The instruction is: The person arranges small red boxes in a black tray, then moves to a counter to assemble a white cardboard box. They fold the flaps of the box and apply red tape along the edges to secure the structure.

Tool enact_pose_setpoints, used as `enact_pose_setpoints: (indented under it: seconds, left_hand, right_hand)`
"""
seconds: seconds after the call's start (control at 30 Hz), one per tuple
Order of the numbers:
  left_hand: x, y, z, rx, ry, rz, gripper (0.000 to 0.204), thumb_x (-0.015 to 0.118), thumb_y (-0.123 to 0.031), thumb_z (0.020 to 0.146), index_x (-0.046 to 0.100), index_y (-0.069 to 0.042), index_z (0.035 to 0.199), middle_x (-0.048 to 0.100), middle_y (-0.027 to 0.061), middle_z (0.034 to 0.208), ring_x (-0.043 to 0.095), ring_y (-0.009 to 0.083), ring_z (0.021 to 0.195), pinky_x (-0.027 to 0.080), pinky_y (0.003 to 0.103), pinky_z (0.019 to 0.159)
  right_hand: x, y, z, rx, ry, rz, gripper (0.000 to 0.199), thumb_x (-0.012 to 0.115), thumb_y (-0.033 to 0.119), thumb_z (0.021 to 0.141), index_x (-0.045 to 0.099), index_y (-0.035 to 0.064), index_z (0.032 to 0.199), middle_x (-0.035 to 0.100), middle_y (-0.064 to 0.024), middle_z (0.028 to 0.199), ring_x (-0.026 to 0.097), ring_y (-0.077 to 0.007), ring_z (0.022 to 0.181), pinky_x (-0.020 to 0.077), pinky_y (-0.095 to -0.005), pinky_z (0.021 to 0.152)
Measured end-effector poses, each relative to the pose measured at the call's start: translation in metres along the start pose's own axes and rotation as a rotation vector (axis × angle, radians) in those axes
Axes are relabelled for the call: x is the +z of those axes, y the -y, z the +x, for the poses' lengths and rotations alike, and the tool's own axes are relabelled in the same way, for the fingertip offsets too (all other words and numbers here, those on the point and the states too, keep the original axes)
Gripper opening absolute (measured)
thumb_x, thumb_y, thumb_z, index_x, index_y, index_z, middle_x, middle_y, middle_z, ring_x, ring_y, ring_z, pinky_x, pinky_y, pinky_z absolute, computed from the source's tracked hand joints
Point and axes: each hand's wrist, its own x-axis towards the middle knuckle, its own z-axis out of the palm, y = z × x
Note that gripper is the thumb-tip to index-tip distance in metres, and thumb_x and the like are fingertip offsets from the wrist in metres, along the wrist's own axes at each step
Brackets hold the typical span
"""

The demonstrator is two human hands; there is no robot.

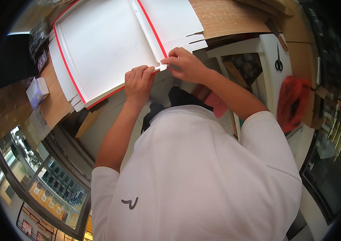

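Observation:
A large flat white cardboard box blank with red edges (106,44) lies unfolded on a wooden counter (226,16). My left hand (138,82) presses on its near edge with the fingers curled over the cardboard. My right hand (186,64) pinches a small white tab (163,66) at the blank's near corner, between thumb and forefinger. The two hands sit close together, almost touching. More white blanks are stacked under the top one (64,84).
Black scissors (278,62) lie on a white shelf at the right. A red plastic bag (293,100) hangs below them. A small white and purple box (37,91) sits at the counter's left end. A glass display case (54,188) lies lower left.

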Motion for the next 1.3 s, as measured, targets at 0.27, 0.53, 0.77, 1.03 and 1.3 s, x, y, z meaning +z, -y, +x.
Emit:
enact_pose_setpoints:
  seconds: [0.27, 0.53, 0.77, 1.03, 1.3]
  left_hand:
    - [-0.001, -0.002, 0.0, 0.0, -0.015, -0.024, 0.034, 0.075, -0.012, 0.078, 0.059, -0.016, 0.108, 0.06, 0.0003, 0.097, 0.059, 0.0195, 0.088, 0.041, 0.035, 0.075]
    - [-0.002, -0.004, 0.0, -0.041, -0.023, -0.024, 0.031, 0.074, -0.013, 0.079, 0.059, -0.016, 0.106, 0.061, 0.0004, 0.098, 0.059, 0.0193, 0.089, 0.041, 0.034, 0.075]
    - [-0.002, -0.004, -0.006, -0.053, -0.003, -0.014, 0.031, 0.074, -0.013, 0.079, 0.06, -0.016, 0.107, 0.061, -0.0006, 0.098, 0.059, 0.0181, 0.091, 0.039, 0.035, 0.08]
    - [-0.005, -0.004, -0.001, -0.061, -0.032, 0.01, 0.03, 0.074, -0.011, 0.077, 0.06, -0.016, 0.102, 0.06, -0.0019, 0.097, 0.059, 0.0165, 0.09, 0.038, 0.034, 0.079]
    - [0.0, -0.002, -0.005, -0.112, -0.047, 0.007, 0.032, 0.074, -0.011, 0.075, 0.059, -0.016, 0.103, 0.059, -0.0027, 0.095, 0.059, 0.0155, 0.087, 0.039, 0.034, 0.076]
  right_hand:
    - [-0.013, -0.002, 0.019, -0.079, 0.063, 0.06, 0.016, 0.066, 0.006, 0.082, 0.07, 0.0096, 0.097, 0.06, -0.0062, 0.098, 0.056, -0.0245, 0.095, 0.0469, -0.0352, 0.085]
    - [-0.025, -0.004, 0.026, -0.057, 0.241, 0.082, 0.013, 0.069, 0.01, 0.085, 0.07, 0.0078, 0.098, 0.065, -0.0062, 0.095, 0.059, -0.0226, 0.096, 0.0487, -0.0329, 0.082]
    - [-0.023, 0.005, 0.073, 0.336, 0.429, 0.105, 0.019, 0.068, 0.022, 0.086, 0.07, 0.0027, 0.086, 0.067, -0.0122, 0.076, 0.063, -0.0271, 0.071, 0.0502, -0.0364, 0.069]
    - [-0.001, 0.023, 0.099, 0.098, 0.714, -0.347, 0.014, 0.063, 0.018, 0.081, 0.072, 0.0077, 0.086, 0.068, -0.0122, 0.079, 0.066, -0.031, 0.08, 0.0522, -0.0413, 0.074]
    - [-0.03, 0.035, 0.084, -0.003, 0.878, -0.297, 0.029, 0.061, 0.017, 0.083, 0.07, 0.0057, 0.108, 0.068, -0.0103, 0.098, 0.059, -0.028, 0.101, 0.0476, -0.0383, 0.086]
